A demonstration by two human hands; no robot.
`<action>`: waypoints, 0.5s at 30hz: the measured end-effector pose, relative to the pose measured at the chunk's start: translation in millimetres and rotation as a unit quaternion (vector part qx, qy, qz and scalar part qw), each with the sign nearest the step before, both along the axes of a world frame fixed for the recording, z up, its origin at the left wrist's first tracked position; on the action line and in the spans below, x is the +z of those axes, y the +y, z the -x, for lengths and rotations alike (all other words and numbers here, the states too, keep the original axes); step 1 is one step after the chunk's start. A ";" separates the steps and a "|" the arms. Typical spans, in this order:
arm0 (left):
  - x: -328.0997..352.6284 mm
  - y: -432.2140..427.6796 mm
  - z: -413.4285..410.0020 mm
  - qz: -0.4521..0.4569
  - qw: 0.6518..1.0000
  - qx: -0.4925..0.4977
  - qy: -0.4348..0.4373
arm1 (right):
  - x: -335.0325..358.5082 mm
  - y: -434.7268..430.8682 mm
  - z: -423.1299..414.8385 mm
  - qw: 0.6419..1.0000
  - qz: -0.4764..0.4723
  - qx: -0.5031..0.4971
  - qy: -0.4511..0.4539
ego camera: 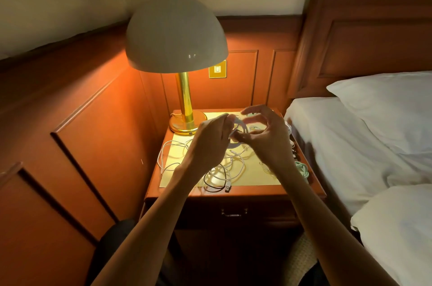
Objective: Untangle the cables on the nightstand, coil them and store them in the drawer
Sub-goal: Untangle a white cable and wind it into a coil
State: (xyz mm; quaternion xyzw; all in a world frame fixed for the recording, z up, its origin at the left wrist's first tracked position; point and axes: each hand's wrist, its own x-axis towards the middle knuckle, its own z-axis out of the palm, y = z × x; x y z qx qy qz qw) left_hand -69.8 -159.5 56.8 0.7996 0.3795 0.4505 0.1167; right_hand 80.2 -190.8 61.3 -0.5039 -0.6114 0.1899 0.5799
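Currently: table [257, 193], its drawer [261, 213] shut. Loose white cables [219, 173] lie tangled near the front edge. Left hand [208, 145] pinches the coil [242, 125] above table centre. Right hand [268, 140]: fingers arched apart, grip unclear. We should keep loops even, feeding slack gently.

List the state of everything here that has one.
lamp: lit
drawer: shut
cables: tangled on the nightstand
coil: held up between the hands
left hand: grips the coil
right hand: at the coil, hold unclear
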 end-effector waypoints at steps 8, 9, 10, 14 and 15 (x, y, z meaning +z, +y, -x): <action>10.2 -4.5 0.9 0.068 0.995 -0.064 -0.039 | -12.9 -4.1 1.3 0.936 -0.314 -0.076 -0.140; 10.1 -7.0 -1.2 0.057 0.996 -0.062 -0.041 | -9.0 -8.2 6.9 0.958 -0.271 -0.080 -0.058; 9.7 -9.1 -3.4 0.037 0.997 -0.060 -0.041 | -4.0 -11.8 12.2 0.973 -0.216 -0.076 0.035; -0.2 -5.3 -4.4 -0.023 0.999 -0.037 -0.029 | 18.3 -7.4 9.2 0.951 0.062 -0.012 0.301; -3.7 -2.4 -2.0 -0.020 0.999 -0.024 -0.026 | 20.6 -5.0 3.5 0.929 0.130 0.015 0.346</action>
